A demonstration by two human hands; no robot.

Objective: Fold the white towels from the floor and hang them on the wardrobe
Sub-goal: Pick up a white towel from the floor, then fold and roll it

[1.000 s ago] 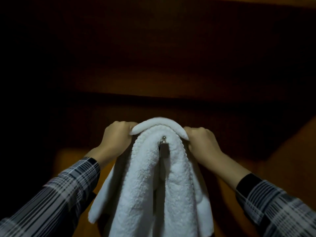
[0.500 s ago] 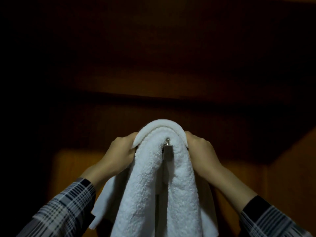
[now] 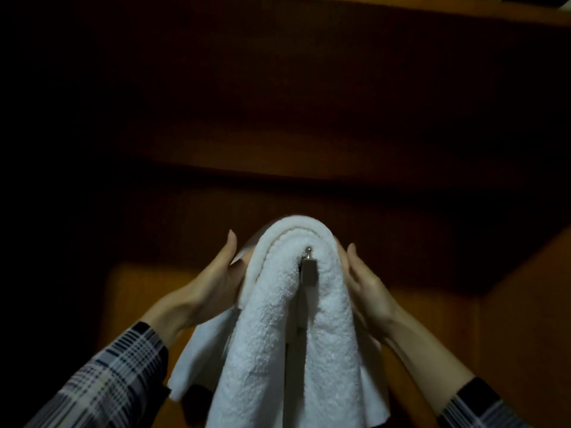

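A folded white towel hangs draped over a metal rail whose end fitting shows through the fold, inside the dark wooden wardrobe. My left hand lies flat against the towel's left side with straight fingers pointing up. My right hand lies flat against the right side in the same way. Neither hand curls round the cloth. The towel's two halves hang down on either side of the rail, with a thinner white layer showing behind at lower left.
Brown wooden wardrobe panels stand behind and to the right of the towel. The upper part and the left side are very dark. A lighter wooden edge runs across the top right.
Both hands have let go of the top of the towel and opened flat against its sides. The towel now hangs on the rail by itself.
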